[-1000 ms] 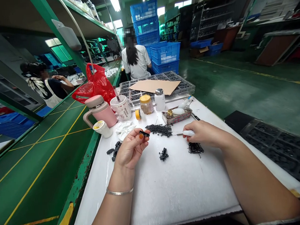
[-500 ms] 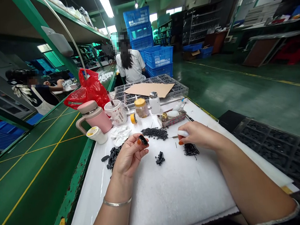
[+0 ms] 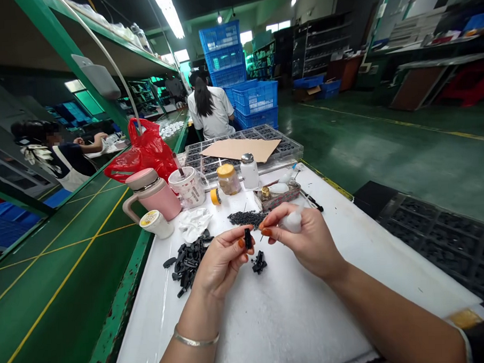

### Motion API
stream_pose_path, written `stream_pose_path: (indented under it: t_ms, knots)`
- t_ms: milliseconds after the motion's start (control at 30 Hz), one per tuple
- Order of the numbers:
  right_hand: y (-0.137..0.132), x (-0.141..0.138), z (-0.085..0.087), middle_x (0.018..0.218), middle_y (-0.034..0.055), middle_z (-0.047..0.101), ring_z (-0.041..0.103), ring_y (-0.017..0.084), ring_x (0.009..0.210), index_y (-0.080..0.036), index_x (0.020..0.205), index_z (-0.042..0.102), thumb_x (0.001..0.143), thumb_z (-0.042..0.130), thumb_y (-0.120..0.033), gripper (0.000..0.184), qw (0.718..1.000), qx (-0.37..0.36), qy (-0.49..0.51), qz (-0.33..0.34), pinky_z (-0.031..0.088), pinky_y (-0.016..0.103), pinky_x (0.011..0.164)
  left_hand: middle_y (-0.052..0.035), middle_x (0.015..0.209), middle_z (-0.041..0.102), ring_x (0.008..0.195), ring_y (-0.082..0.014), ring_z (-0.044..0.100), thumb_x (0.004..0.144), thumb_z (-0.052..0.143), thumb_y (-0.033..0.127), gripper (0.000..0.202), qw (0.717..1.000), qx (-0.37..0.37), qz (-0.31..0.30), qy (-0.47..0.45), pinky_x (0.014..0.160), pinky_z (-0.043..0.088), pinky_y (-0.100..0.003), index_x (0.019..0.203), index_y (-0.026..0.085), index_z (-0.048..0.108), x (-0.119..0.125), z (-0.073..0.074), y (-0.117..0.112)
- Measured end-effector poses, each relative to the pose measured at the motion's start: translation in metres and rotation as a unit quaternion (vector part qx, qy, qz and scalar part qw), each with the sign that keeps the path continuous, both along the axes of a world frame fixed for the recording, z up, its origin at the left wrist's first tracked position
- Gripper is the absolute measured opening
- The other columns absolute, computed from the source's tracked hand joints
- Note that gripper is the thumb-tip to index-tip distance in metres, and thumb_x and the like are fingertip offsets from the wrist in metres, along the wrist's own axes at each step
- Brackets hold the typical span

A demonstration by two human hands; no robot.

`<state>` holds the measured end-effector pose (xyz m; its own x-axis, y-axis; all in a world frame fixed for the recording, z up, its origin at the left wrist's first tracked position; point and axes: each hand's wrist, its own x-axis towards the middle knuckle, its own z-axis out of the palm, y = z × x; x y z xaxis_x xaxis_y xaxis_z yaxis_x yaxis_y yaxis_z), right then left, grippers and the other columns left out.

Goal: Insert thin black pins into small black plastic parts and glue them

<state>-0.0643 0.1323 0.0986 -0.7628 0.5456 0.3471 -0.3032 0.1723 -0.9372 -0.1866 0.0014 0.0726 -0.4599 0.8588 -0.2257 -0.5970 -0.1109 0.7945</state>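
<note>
My left hand (image 3: 223,260) pinches a small black plastic part (image 3: 247,238) upright between thumb and fingers. My right hand (image 3: 304,240) is closed round a white-handled tool (image 3: 291,222) and pinches a thin pin (image 3: 261,236) close beside that part, above the white table (image 3: 283,313). A few small black parts (image 3: 259,262) lie just under both hands. A larger pile of black parts (image 3: 188,259) lies left of my left hand. A heap of tiny black pieces (image 3: 245,217) lies just beyond the hands.
At the back of the table stand a pink jug (image 3: 152,193), a white cup (image 3: 188,186), a yellow-lidded jar (image 3: 227,179), a white bottle (image 3: 249,171), a small tray (image 3: 277,194) and a red bag (image 3: 146,151). Black trays (image 3: 440,226) sit right. Two people sit ahead.
My right hand has lifted off the table and moved left to meet my left hand, carrying the tool and a pin. My left hand turned the black part upright.
</note>
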Motion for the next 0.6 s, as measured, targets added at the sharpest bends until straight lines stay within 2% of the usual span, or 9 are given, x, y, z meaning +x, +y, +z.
stream_pose_path:
  t_ms: [100,167,300,433,600]
  knots:
    - [-0.008,0.0,-0.005,0.077,0.0015,0.067,0.064,0.012,0.068,-0.015,0.078,0.066,0.077,0.065,-0.014,0.002,0.998,0.052,0.013,-0.037,0.053,0.022,0.062,-0.0059,0.076,0.069,0.06,-0.008,0.063,0.058,0.084,0.017,0.039,1.0,-0.005,-0.006,-0.003,0.051,0.051,-0.01,0.095,0.011,0.073,0.003,0.0,0.002]
    - [-0.009,0.0,-0.008,0.078,0.0012,0.068,0.064,0.012,0.073,-0.016,0.077,0.066,0.077,0.064,-0.011,0.005,0.994,0.096,0.008,-0.056,0.052,0.023,0.068,-0.006,0.076,0.07,0.06,-0.0082,0.063,0.057,0.085,0.017,0.04,1.0,-0.008,-0.009,-0.005,0.053,0.052,-0.01,0.095,0.01,0.073,0.005,0.0,0.002]
    - [-0.008,-0.001,-0.01,0.076,-0.0004,0.068,0.063,0.011,0.07,-0.017,0.077,0.065,0.078,0.063,-0.012,0.006,0.985,0.152,0.001,-0.076,0.049,0.021,0.067,-0.0051,0.075,0.069,0.061,-0.0085,0.063,0.056,0.086,0.017,0.042,1.0,-0.006,-0.013,-0.011,0.054,0.052,-0.01,0.095,0.011,0.072,0.006,0.0,0.003]
    - [-0.009,0.0,-0.011,0.076,-0.0006,0.067,0.062,0.011,0.07,-0.018,0.078,0.064,0.08,0.063,-0.013,0.005,0.981,0.176,0.023,-0.077,0.048,0.021,0.067,-0.0046,0.076,0.069,0.062,-0.0084,0.064,0.057,0.085,0.016,0.041,1.0,-0.001,-0.01,-0.01,0.056,0.053,-0.011,0.096,0.011,0.071,0.005,-0.002,0.003]
    - [-0.01,0.0,-0.014,0.079,-0.0001,0.066,0.062,0.011,0.073,-0.018,0.079,0.062,0.08,0.062,-0.011,0.008,0.981,0.174,0.065,-0.062,0.049,0.023,0.07,-0.0049,0.077,0.069,0.063,-0.0086,0.064,0.059,0.083,0.014,0.039,1.0,-0.001,-0.002,-0.013,0.058,0.054,-0.012,0.096,0.011,0.071,0.005,-0.002,0.003]
